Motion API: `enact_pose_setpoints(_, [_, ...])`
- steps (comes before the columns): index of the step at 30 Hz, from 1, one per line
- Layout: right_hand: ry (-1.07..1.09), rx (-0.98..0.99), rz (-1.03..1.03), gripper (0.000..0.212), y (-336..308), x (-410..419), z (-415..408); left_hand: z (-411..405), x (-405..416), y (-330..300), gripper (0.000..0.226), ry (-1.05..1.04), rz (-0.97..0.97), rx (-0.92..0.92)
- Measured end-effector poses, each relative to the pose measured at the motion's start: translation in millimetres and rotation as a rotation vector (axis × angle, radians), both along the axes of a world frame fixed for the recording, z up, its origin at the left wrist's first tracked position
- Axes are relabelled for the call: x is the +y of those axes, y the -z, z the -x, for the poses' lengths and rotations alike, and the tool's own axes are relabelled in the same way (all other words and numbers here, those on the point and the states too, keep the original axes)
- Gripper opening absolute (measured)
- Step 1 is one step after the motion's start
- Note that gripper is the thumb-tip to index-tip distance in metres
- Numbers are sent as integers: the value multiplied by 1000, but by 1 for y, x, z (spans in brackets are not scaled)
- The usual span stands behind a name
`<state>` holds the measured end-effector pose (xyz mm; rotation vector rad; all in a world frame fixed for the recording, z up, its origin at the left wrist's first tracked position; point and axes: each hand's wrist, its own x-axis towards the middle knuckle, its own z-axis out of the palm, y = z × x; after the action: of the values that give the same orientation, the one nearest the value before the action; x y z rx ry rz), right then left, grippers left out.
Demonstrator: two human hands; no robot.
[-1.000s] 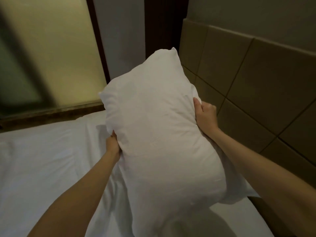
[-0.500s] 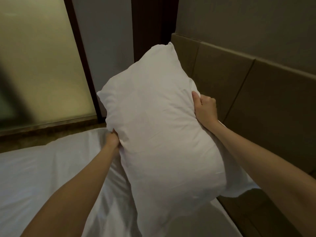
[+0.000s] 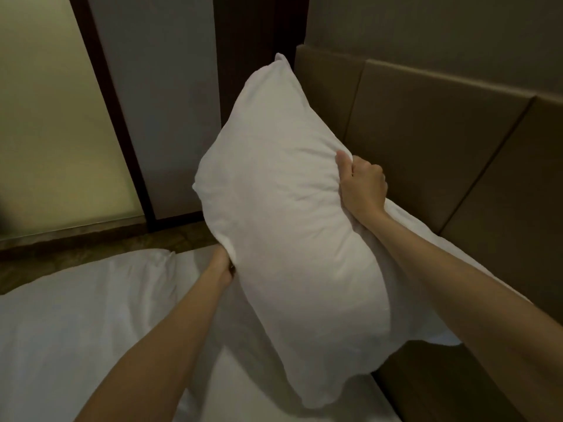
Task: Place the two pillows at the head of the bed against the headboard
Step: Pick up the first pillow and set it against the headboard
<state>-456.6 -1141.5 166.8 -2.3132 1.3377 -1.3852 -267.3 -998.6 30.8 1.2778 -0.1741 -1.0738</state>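
Observation:
A white pillow (image 3: 286, 214) is held up on end above the bed (image 3: 76, 330), tilted toward the brown padded headboard (image 3: 441, 141) on the right. My left hand (image 3: 222, 266) grips its lower left edge, mostly hidden behind the fabric. My right hand (image 3: 361, 185) is clenched on its right edge, next to the headboard. The pillow's lower end hangs near the mattress beside the headboard. A second white pillow-like bulge (image 3: 91, 287) lies on the bed at left; I cannot tell if it is a pillow or bedding.
A frosted glass panel (image 3: 51, 117) with a dark frame (image 3: 112, 117) stands at the far left. A strip of floor (image 3: 91, 248) runs between it and the bed. A dark vertical post (image 3: 249, 41) rises behind the pillow's top corner.
The pillow has shifted right and closer to the headboard, still in both hands. My view has swung left and down, showing more floor and the bed's far edge.

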Motion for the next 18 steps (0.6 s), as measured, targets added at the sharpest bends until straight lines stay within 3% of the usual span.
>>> enact_pose_setpoints(4, [124, 319, -56, 44, 66, -29, -18, 4, -1, 44, 40, -33, -78, -10])
enact_pose_setpoints(8, [73, 724, -402, 31, 171, -34, -19, -7, 15, 81, 39, -39, -218, -120])
enact_pose_setpoints(10, [64, 859, -391, 33, 210, -30, -15, -17, 21, 91, 37, -41, -245, -159])
enact_pose_setpoints(18, [102, 855, -397, 35, 200, -30, -14, -32, 24, 106, 34, -52, -341, -272])
